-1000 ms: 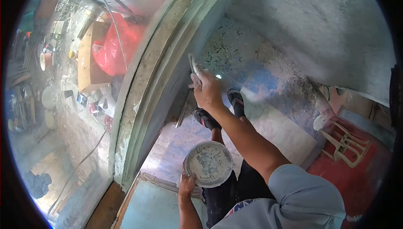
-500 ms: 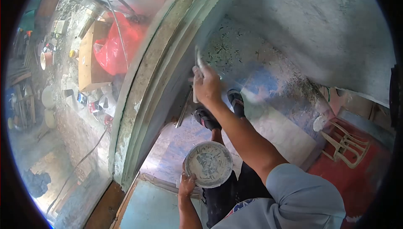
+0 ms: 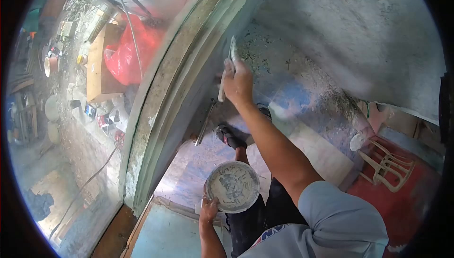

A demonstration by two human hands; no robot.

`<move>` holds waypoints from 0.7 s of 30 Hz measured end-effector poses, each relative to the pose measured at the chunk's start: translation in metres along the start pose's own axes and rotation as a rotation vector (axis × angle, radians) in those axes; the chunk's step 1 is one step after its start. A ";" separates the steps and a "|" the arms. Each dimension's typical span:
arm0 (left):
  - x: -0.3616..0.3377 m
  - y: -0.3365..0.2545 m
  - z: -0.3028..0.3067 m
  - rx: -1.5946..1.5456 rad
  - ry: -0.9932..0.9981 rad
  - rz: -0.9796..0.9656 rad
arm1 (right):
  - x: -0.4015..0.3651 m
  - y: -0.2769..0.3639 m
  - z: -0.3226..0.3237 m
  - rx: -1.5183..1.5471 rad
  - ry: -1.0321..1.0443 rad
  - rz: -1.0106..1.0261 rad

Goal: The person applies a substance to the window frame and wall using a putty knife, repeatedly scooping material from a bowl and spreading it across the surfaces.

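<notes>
My right hand [image 3: 239,79] is wrapped round the pale handle of a putty knife [image 3: 233,49]. Its narrow blade, seen nearly edge-on, points up against the grey wall below the window sill [image 3: 187,50]. Close to my body, my left hand [image 3: 208,206] grips the rim of a round tub [image 3: 257,195], tilted toward me. Grey-white paste [image 3: 235,184] coats the tub's inside, with darker smears in the middle.
Left of the sill lie a red plastic bag [image 3: 124,61], a cardboard box [image 3: 94,76] and rubble. Thin strips [image 3: 204,125] lean by the wall's foot. A beige plastic chair [image 3: 390,166] is at right. A pale blue panel [image 3: 165,234] lies bottom left.
My right hand has moved up and slightly right along the wall with the putty knife. The tub in my left hand has shifted only slightly.
</notes>
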State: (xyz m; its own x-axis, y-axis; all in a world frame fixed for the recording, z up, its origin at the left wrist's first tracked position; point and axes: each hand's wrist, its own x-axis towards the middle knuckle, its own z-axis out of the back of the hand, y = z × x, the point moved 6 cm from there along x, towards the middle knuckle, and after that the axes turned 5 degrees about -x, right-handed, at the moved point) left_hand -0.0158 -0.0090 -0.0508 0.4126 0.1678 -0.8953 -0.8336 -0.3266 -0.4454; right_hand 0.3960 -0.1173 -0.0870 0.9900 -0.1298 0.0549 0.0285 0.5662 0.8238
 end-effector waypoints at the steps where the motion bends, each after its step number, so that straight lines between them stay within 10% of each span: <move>1: -0.002 -0.008 -0.007 -0.025 0.036 -0.020 | 0.008 -0.005 0.000 0.093 0.040 -0.104; 9: 0.004 0.013 -0.009 -0.020 -0.015 0.026 | 0.000 0.034 -0.003 -0.071 -0.070 0.174; 12: 0.002 0.006 -0.014 -0.055 0.024 0.000 | -0.007 -0.006 -0.013 0.028 0.128 -0.116; 21: 0.009 0.028 -0.010 -0.029 -0.003 0.045 | 0.050 -0.001 -0.003 -0.183 -0.069 0.425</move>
State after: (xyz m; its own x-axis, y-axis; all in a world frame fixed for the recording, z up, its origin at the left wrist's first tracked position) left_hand -0.0318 -0.0256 -0.0710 0.3742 0.1548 -0.9144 -0.8403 -0.3605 -0.4049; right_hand 0.4459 -0.1215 -0.0864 0.9081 0.0945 0.4079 -0.3472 0.7144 0.6075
